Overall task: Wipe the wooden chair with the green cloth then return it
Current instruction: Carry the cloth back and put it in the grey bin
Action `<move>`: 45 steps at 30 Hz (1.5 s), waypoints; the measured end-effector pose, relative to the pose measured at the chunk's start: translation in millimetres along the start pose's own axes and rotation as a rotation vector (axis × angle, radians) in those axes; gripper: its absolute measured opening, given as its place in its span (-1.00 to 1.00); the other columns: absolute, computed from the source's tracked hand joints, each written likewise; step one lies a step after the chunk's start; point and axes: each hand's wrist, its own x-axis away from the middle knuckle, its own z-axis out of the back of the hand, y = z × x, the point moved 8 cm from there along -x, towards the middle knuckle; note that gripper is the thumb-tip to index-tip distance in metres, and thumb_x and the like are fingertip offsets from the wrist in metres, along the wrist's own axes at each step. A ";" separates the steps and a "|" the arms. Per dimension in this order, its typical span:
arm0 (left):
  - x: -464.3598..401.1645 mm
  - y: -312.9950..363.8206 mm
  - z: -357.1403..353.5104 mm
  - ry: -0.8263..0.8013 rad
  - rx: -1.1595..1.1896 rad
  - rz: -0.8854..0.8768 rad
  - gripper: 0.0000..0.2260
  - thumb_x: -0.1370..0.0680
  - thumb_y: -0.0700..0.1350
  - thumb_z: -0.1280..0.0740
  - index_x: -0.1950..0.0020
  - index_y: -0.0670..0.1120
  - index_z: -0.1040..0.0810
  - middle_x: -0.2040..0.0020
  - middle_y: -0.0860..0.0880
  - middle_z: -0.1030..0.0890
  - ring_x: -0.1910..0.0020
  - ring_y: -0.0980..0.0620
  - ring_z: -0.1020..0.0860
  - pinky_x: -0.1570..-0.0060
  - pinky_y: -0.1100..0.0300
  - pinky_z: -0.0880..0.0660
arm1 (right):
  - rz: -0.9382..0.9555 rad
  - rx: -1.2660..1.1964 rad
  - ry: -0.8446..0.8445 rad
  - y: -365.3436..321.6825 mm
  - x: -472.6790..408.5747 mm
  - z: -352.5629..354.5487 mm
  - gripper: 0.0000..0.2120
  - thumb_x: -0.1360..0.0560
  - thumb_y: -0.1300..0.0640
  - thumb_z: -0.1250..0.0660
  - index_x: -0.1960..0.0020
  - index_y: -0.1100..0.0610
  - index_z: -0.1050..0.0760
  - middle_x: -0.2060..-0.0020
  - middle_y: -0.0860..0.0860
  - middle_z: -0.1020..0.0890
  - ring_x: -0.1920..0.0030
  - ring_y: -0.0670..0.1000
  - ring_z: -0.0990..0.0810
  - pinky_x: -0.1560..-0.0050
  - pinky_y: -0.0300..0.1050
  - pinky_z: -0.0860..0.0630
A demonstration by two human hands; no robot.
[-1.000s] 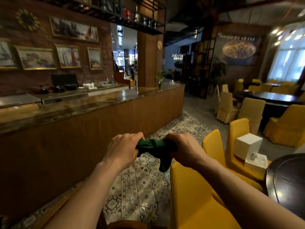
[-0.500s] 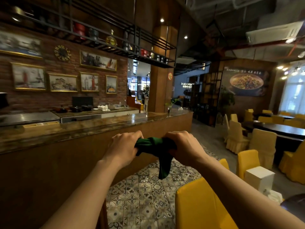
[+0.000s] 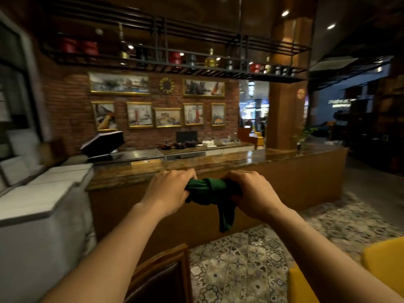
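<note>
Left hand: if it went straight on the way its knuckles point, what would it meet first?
Most likely the long wooden counter ahead, near its polished top edge; depth is unclear. The left hand grips the bunched green cloth.
</note>
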 end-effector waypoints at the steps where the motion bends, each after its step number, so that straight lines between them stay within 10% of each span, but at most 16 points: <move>1: 8.4 -8.5 3.8 -0.010 -0.043 0.043 -0.81 -0.51 -0.09 -0.38 0.03 0.18 -0.44 0.12 0.15 -0.58 0.09 0.01 -0.58 0.22 0.10 -0.34 | 0.031 -0.036 -0.011 -7.0 -2.3 -8.7 -0.64 -0.45 0.15 -0.43 -0.22 -0.07 -0.53 -0.06 -0.06 -0.68 -0.01 0.08 -0.64 0.07 0.08 -0.60; 10: 149.2 -92.6 82.7 -0.126 -0.295 0.309 -0.77 -0.47 -0.10 -0.38 -0.01 0.16 -0.42 0.10 0.05 -0.63 0.11 -0.10 -0.58 0.31 0.04 -0.31 | 0.277 -0.289 -0.124 -157.4 -10.9 -66.2 -0.57 -0.43 0.12 -0.46 -0.25 -0.14 -0.50 -0.12 -0.04 -0.66 -0.09 0.12 -0.62 -0.01 0.12 -0.59; 22: 447.7 -149.5 375.4 -0.016 -0.657 0.708 -0.77 -0.49 -0.09 -0.39 -0.08 0.13 -0.44 0.01 0.06 -0.64 0.02 -0.11 -0.60 0.19 -0.02 -0.51 | 0.734 -0.544 -0.116 -547.1 55.3 2.5 -0.62 -0.40 0.12 -0.43 -0.20 -0.10 -0.52 -0.07 -0.01 -0.67 -0.08 0.15 -0.61 0.02 0.09 -0.57; 34: 737.9 -70.1 592.8 0.001 -1.096 1.130 -0.76 -0.48 -0.04 -0.39 -0.06 0.14 -0.39 -0.03 0.02 -0.66 0.00 -0.14 -0.62 0.24 0.04 -0.37 | 1.146 -0.866 -0.132 -849.6 227.1 102.6 -0.63 -0.43 0.13 -0.45 -0.20 -0.09 -0.51 -0.10 0.00 -0.67 -0.13 0.16 -0.60 -0.06 0.06 -0.55; 45: 829.2 57.9 682.5 -0.023 -1.379 1.431 -0.76 -0.47 -0.04 -0.38 -0.04 0.12 -0.38 0.00 0.01 -0.65 0.05 -0.19 -0.60 0.26 0.03 -0.29 | 1.502 -1.200 -0.183 -959.4 339.1 186.2 -0.59 -0.47 0.12 -0.44 -0.26 -0.14 -0.48 -0.17 -0.04 -0.62 -0.19 0.14 -0.57 -0.12 0.15 -0.54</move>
